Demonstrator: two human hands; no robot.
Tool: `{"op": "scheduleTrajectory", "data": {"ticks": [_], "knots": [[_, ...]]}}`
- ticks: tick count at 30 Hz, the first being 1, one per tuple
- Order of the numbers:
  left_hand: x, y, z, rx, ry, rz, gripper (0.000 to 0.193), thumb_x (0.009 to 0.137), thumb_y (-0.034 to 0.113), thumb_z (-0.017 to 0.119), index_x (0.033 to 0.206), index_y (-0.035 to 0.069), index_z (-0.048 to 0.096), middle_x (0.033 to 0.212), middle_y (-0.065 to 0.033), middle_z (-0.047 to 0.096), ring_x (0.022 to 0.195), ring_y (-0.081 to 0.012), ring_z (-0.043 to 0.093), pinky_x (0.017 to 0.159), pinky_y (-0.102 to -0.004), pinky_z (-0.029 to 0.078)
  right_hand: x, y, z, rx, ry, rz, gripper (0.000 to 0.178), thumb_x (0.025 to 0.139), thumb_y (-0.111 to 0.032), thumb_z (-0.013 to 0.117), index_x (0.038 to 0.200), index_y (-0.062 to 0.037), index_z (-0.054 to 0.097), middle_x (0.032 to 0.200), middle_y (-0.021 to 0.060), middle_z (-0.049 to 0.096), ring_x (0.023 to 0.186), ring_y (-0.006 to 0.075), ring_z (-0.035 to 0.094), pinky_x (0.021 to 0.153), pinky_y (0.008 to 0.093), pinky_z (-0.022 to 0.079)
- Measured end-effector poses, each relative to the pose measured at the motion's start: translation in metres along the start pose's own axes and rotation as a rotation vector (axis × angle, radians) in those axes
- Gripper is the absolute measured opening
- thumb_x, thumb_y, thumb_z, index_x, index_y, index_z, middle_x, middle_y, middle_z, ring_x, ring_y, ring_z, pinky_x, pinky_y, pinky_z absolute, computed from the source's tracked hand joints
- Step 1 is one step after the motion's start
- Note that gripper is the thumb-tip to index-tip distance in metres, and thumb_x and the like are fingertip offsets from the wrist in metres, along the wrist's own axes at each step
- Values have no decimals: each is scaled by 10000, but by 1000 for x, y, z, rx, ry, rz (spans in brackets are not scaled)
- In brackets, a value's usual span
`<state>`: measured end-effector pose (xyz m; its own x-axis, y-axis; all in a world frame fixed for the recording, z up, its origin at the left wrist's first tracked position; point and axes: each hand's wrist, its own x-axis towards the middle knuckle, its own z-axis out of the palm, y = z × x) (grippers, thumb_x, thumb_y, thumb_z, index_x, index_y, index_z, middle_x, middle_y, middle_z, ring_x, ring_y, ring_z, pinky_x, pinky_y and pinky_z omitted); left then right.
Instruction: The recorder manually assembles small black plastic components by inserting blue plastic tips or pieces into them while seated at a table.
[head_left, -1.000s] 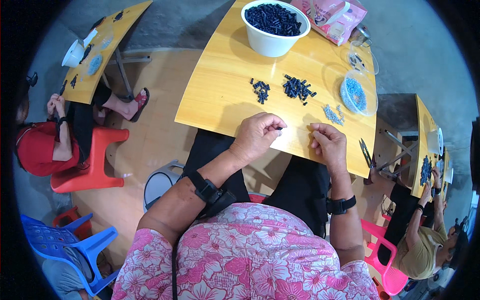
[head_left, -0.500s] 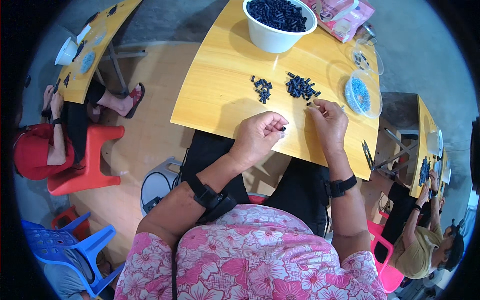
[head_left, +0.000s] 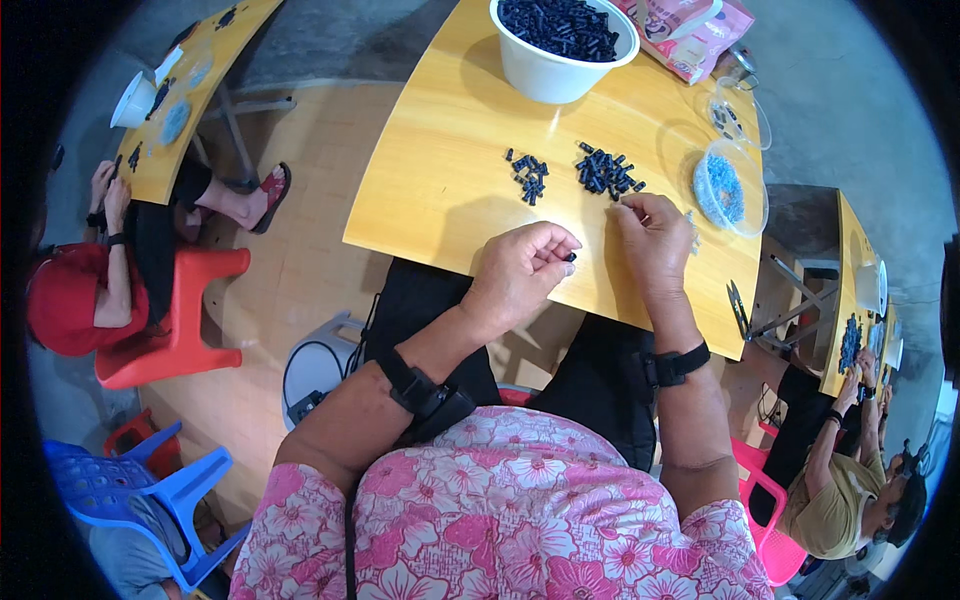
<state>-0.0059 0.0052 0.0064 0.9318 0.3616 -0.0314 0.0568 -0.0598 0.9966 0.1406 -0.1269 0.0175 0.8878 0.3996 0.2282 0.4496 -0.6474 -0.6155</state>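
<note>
Right hand brought forward to larger black pile since a second ago

Surface glossy, yellow; white round bowl heaped with short black cylinders. A small black piece, stubby, partly covered, is pinched by the left hand near the front edge. Whether anything is gripped by the right fingertips cannot be told. Pale bits are partly hidden by that hand; bowl cropped above.

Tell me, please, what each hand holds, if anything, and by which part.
Left hand: a small black piece, gripped part hidden, one end showing. Right hand: cannot tell; its fingers are near the larger black pile.
</note>
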Motion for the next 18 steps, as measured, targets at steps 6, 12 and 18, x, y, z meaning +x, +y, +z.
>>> {"op": "scheduleTrajectory", "data": {"ticks": [6,12,18], "knots": [[1,-5,-3,-25,-33,10,132,857,-21,664,988,-3,657,893,-7,677,825,-66,627,776,-232,530,-17,-30,-39,592,-148,211,52,817,4,703,825,41,667,739,62,679,637,114,628,595,233,505],[-12,-8,-5,-42,-32,-9,139,860,-29,650,996,-5,669,898,-5,682,829,-58,627,781,-220,523,-55,-17,-54,768,-259,251,54,819,24,697,826,42,647,744,88,670,637,130,625,611,241,510],[-33,-6,-3,-50,-60,-19,167,851,-30,645,1014,-9,676,922,-18,690,838,-69,636,793,-227,525,-98,3,-48,872,-347,374,65,839,28,697,894,22,664,750,49,666,614,108,606,578,226,496]]}}
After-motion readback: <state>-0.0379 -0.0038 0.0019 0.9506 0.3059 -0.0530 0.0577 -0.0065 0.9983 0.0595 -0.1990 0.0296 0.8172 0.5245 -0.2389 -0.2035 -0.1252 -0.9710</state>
